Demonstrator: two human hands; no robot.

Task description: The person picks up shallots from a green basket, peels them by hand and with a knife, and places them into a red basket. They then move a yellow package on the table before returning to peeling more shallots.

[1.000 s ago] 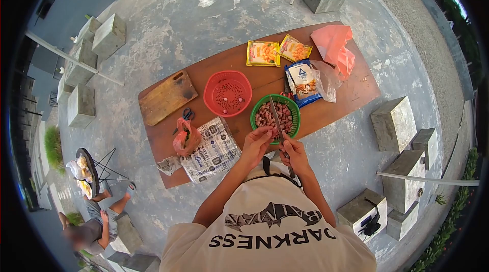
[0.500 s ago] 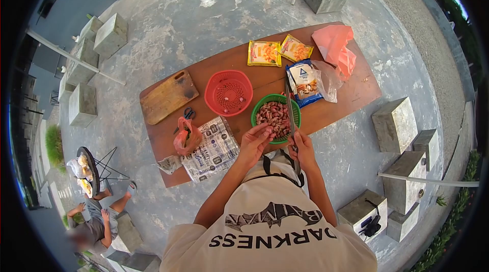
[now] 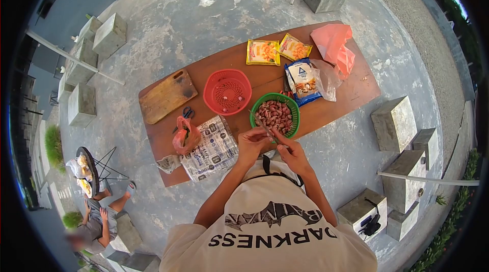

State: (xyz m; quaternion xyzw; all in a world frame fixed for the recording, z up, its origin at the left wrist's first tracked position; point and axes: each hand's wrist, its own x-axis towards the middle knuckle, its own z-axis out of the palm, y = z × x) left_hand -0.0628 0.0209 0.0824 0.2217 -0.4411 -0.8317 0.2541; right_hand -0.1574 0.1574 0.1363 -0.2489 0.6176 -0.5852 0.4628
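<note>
A green basket (image 3: 297, 125) full of small reddish shallots (image 3: 274, 113) stands at the table's near edge, just beyond my hands. My right hand (image 3: 291, 156) is closed round a knife (image 3: 264, 125); its blade slants up and left across the basket's near rim. Close beside it, my left hand (image 3: 253, 143) is pinched at the blade. Whatever small thing lies between its fingers is hidden. To the left of the green basket, a red basket (image 3: 227, 74) has a few small pale pieces in it.
On the brown table (image 3: 351, 100) are a cutting board (image 3: 168, 96), scissors (image 3: 188, 112), a red plastic bag (image 3: 187, 137), newspaper (image 3: 210, 150), yellow packets (image 3: 263, 52), a blue-white packet (image 3: 304, 81) and a pink bag (image 3: 334, 48). A person (image 3: 97, 223) sits at the lower left.
The knife has swung from pointing away over the basket's right side to slanting left, across to my left fingers. My right hand has moved left, closer to my left hand.
</note>
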